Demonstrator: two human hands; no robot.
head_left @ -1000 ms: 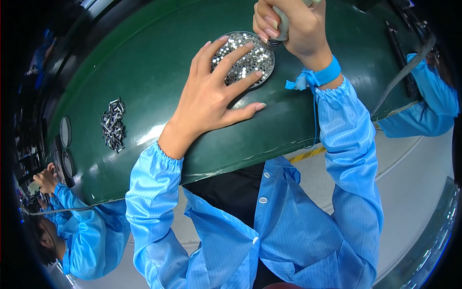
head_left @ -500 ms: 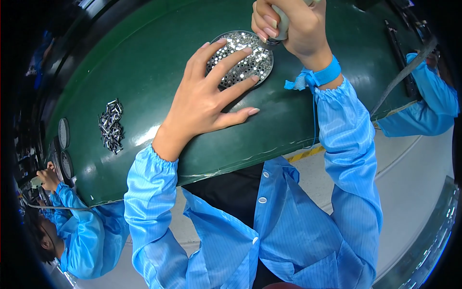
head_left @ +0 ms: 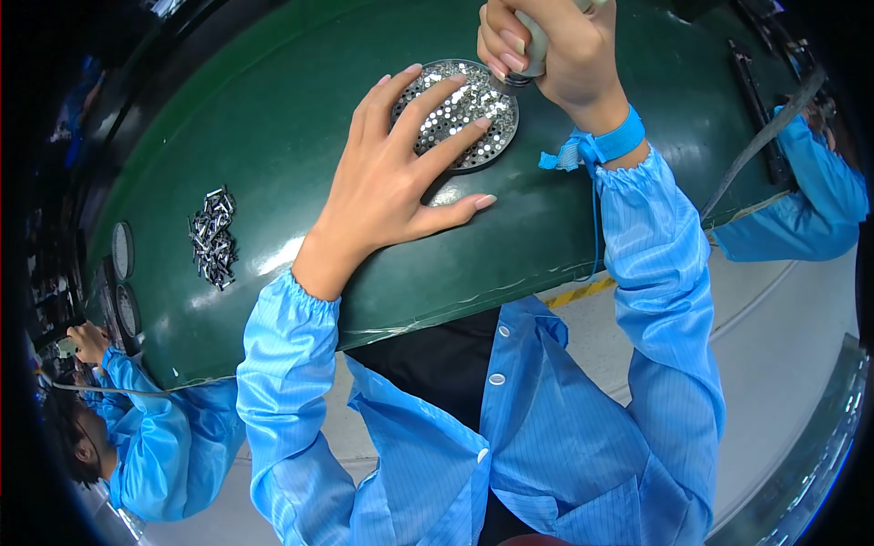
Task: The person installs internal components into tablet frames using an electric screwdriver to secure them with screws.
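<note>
A round dark plate (head_left: 485, 156) full of small holes lies on the green table, with many shiny silver pieces over its surface. My left hand (head_left: 387, 187) is spread across its left side, fingers apart, with some fingertips over the plate and the thumb over the bare table beside it. My right hand (head_left: 574, 59) is wrapped round a pale grey-green tool (head_left: 533, 47) with a dark collar, which looks like an electric screwdriver. That dark end sits at the plate's upper right edge; its tip is too small to make out. A blue wrist strap (head_left: 619, 136) circles my right wrist.
Left of my hand lies a heap of small dark and silver screw-like parts (head_left: 214, 238). Round trays (head_left: 123, 250) stand at the table's left end. A co-worker's sleeve (head_left: 173, 455) is at lower left, another sleeve (head_left: 810, 196) at right, near a grey cable (head_left: 760, 146).
The plate has shifted and turned slightly under my left hand. My left fingers have moved a little, the thumb slightly up and right. My right hand and the tool have barely moved.
</note>
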